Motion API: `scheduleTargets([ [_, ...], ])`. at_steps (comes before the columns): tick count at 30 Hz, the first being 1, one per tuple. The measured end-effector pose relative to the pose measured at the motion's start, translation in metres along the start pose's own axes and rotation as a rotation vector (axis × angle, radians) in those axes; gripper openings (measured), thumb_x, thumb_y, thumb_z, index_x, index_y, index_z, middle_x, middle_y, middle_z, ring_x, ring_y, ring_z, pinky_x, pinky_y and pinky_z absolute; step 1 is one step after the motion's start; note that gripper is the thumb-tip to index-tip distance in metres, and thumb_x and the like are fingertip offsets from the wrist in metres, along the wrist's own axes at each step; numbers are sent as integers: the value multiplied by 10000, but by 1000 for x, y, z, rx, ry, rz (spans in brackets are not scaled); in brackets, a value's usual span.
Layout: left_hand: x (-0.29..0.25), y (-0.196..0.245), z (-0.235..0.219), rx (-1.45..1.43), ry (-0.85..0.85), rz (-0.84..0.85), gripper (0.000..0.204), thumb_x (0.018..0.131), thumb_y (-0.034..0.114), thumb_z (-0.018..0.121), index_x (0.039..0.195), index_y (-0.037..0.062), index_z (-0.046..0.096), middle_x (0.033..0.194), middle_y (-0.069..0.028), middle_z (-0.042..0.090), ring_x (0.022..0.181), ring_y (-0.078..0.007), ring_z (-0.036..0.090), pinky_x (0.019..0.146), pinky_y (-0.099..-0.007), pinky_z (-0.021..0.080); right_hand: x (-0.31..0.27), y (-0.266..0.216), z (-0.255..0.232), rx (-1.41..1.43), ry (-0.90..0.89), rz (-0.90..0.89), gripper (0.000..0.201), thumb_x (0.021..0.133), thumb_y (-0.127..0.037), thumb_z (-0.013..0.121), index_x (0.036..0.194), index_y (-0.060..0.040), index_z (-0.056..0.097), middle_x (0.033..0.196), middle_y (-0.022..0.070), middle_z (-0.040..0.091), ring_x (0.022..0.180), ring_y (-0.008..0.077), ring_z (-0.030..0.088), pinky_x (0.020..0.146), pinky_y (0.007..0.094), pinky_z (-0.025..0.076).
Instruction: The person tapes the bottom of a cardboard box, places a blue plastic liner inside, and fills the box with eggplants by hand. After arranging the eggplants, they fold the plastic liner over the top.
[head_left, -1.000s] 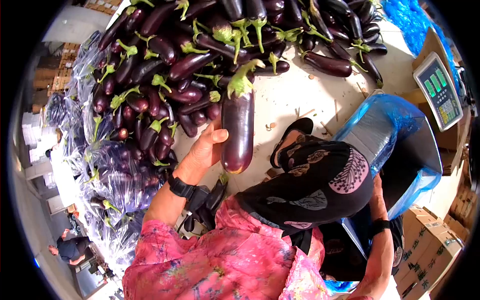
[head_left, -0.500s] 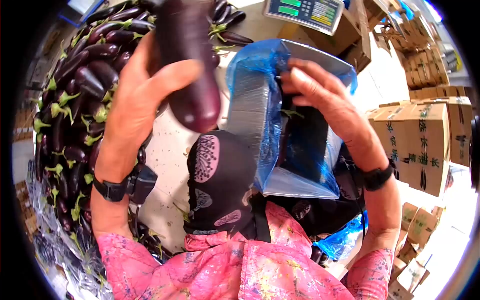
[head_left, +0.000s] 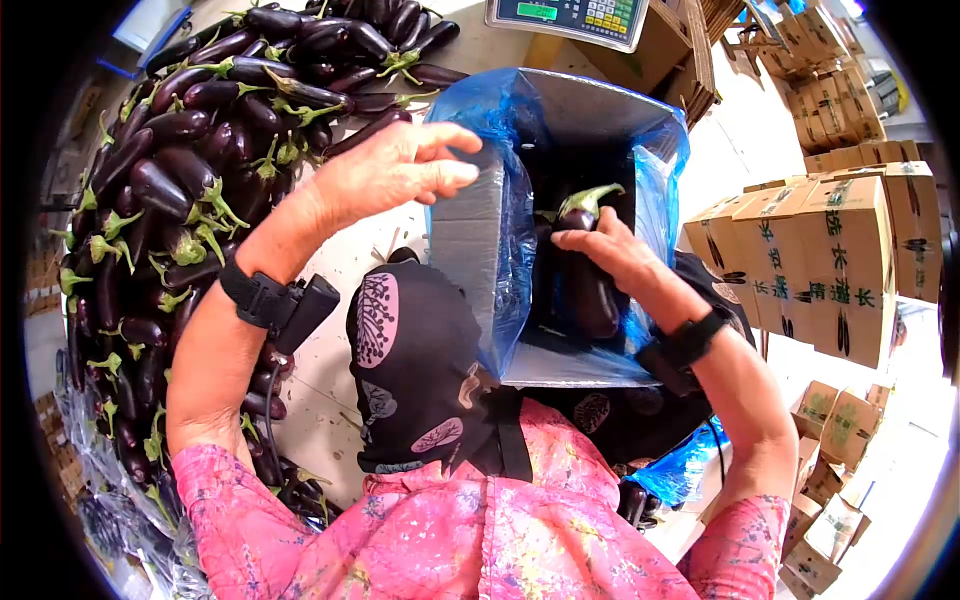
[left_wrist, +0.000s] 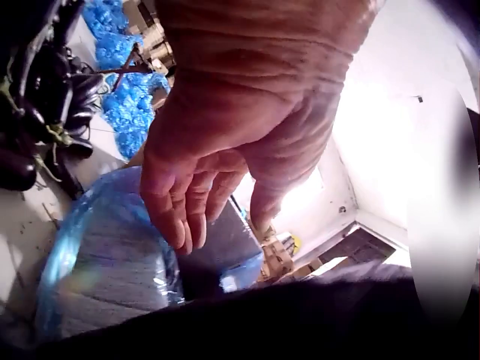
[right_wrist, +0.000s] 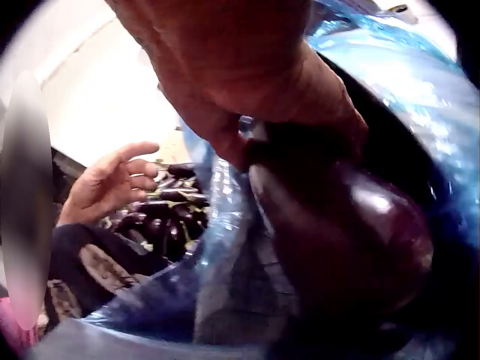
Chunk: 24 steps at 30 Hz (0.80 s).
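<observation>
Beside a heap of glossy eggplants (head_left: 160, 188), we see a rectangular box (head_left: 468, 255) draped in crinkled blue plastic (head_left: 658, 165), inside it a smooth, elongated eggplant (head_left: 588, 293) gripped by the right hand (head_left: 622, 256), the left hand (head_left: 375, 180) hovering nearby, fingers (head_left: 448, 178) loosely parted.

Bare right hand (head_left: 622, 257) gripping glossy dark-purple eggplant (head_left: 590, 295) inside open box (head_left: 590, 108) draped in blue plastic film (head_left: 656, 190); bare left hand (head_left: 390, 175) near box edge, heaped green-stemmed purple eggplants (head_left: 160, 188) alongside.
</observation>
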<state>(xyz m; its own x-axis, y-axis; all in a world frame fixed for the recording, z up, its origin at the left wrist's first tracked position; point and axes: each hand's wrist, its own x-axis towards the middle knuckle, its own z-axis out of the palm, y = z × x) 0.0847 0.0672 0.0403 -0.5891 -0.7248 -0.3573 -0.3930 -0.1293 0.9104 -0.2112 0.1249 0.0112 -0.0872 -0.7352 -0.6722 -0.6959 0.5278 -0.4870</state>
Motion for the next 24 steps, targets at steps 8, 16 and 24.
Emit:
scheduleTargets([
  [8, -63, -103, 11, -264, 138, -202, 568, 939, 372, 628, 1365, 15, 513, 1139, -129, 655, 1068, -196, 637, 897, -317, 509, 63, 31, 33, 280, -169, 121, 551, 799, -258, 779, 1281, -45, 619, 1395, 157, 541, 1296, 284, 503, 1054, 356, 390],
  [16, -139, -235, 56, -663, 447, -365, 565, 922, 376, 661, 1365, 54, 520, 1122, -83, 660, 1012, -172, 648, 883, -313, 513, 102, 110, 58, 779, -350, -185, 353, 940, -273, 620, 1229, -74, 656, 1231, 66, 652, 1157, 196, 576, 1044, 349, 402],
  [24, -226, -331, 165, -877, 770, -504, 375, 937, 289, 663, 1218, 56, 575, 980, -51, 662, 873, -140, 645, 759, -308, 540, 127, 119, 53, 817, -503, 93, 309, 970, -245, 563, 1189, -41, 639, 1086, 86, 694, 987, 205, 663, 914, 366, 521],
])
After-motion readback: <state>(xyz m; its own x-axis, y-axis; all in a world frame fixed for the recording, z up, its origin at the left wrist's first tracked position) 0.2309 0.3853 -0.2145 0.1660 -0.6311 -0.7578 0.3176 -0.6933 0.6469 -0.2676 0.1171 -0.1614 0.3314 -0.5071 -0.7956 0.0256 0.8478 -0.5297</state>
